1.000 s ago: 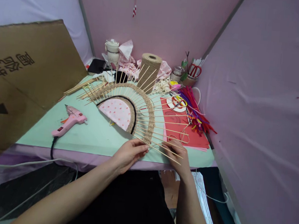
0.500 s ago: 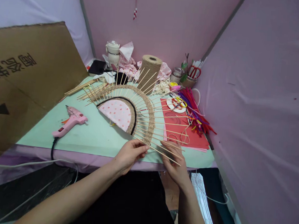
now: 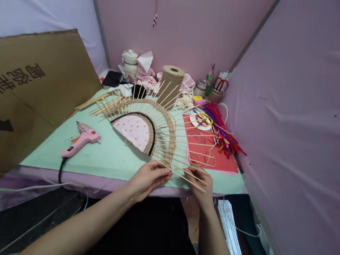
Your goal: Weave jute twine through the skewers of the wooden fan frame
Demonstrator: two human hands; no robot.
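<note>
A half-round woven fan [image 3: 131,130] of thin wooden sticks rests tilted over the table's front. Its centre is pink dotted cloth edged with twine and a black band; farther out, a woven twine band [image 3: 172,137] arcs across the sticks. My left hand [image 3: 151,179] pinches the lower right end of that band, thumb on top. Among the stick tips on the right, my right hand [image 3: 199,185] has its fingers curled under the lowest sticks [image 3: 189,180]. What those fingers hold, if anything, is hidden. A loose twine strand [image 3: 210,164] curls just above this hand.
A pink glue gun [image 3: 82,138] lies at left, near a large cardboard sheet [image 3: 37,93]. Behind the fan stand a twine spool [image 3: 171,86] and a white-lidded bottle [image 3: 130,65]. Red paper [image 3: 226,161], pipe cleaners [image 3: 224,128] and red-handled scissors [image 3: 221,84] are at right.
My right hand's fingers have curled in more below the stick ends. My left hand keeps its pinch on the band's end. The whole view has shifted slightly.
</note>
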